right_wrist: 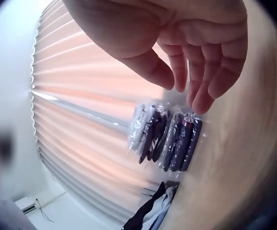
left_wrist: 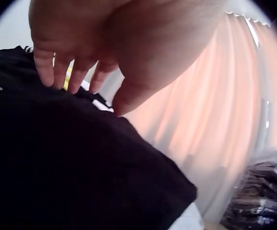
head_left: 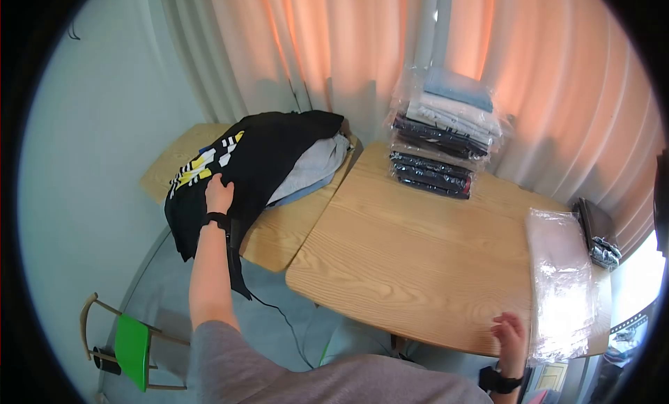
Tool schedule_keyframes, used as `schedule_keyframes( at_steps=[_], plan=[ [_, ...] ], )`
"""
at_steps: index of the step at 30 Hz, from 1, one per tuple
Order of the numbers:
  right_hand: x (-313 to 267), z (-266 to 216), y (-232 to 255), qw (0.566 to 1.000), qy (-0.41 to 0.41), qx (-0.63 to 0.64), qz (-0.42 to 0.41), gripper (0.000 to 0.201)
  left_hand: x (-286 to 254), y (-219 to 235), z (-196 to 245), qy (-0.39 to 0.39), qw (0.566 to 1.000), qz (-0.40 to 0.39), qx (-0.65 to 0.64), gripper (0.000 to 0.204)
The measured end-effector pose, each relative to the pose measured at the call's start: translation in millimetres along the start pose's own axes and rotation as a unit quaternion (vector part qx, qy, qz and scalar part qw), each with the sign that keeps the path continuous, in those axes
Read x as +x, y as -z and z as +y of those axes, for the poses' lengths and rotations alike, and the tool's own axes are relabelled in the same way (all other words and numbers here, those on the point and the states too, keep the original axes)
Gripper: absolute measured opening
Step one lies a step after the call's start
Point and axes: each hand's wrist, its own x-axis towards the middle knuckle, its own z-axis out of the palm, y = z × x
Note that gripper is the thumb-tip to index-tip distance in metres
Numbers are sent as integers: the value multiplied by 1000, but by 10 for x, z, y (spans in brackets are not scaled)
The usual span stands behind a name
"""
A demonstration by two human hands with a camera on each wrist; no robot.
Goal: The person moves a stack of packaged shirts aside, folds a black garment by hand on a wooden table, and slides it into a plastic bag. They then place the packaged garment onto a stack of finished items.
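Note:
A black garment (head_left: 268, 150) with a yellow and white block print lies over a pile of clothes on the left table. My left hand (head_left: 220, 195) is right at its printed front, and the left wrist view shows the fingers (left_wrist: 83, 72) reaching down to the black cloth, spread slightly and not curled round it. Grey clothing (head_left: 310, 168) shows from under the garment. Over the right table's front edge, my right hand (head_left: 512, 338) hovers beside a stack of clear plastic bags (head_left: 557, 285). Its fingers (right_wrist: 196, 72) hang loosely bent with nothing between them.
A stack of clothes folded in clear bags (head_left: 442, 136) stands at the back of the wooden table (head_left: 397, 251). At the right edge lies a dark wrapped bundle (head_left: 596, 230). Curtains (head_left: 348, 49) hang behind. A green-seated chair (head_left: 132, 352) stands on the floor at left, and a cable (head_left: 282, 317) trails below.

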Motion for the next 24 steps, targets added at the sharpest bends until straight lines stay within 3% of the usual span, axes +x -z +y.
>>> schedule_keyframes(
  at_steps=[3,5,6,7,9,10,12,14,15,18,19,21,24],
  plan=[
    [82,313,-129,1000,-20,-3,-6,15,160,-237,-190,49,998,-21,28,45],
    [54,289,-186,1000,0,-1,-2,15,119,-43,132,80,990,-67,98,46],
    [44,286,-193,1000,6,-9,-9,14,150,-99,80,17,997,-46,67,40],
    [43,294,-174,1000,9,-7,-6,14,172,-95,185,12,997,-45,64,40],
    [55,319,-131,1000,8,-12,-22,14,174,-105,386,-128,989,42,-57,32],
    [61,310,-119,1000,8,-10,-22,14,82,32,705,-144,980,50,-126,31],
    [77,279,-88,1000,-18,-6,-18,13,-146,315,1289,-117,958,-23,-261,34],
    [119,283,-61,999,-26,27,-8,13,-511,424,1720,-174,931,55,-315,36],
    [124,292,-47,998,-36,57,3,12,-769,699,2001,-179,913,-1,-367,31],
    [138,297,-34,995,-41,93,2,12,-1297,779,2246,-178,883,-176,-396,26],
    [141,303,-30,995,-49,92,2,12,-1415,663,2234,-232,876,-196,-373,25],
    [149,314,-16,995,-36,97,-13,12,-1570,471,2149,-225,880,-272,-319,25],
    [146,304,-2,995,-31,93,-24,12,-1538,-63,1664,-135,903,-304,-273,30]
  ],
)
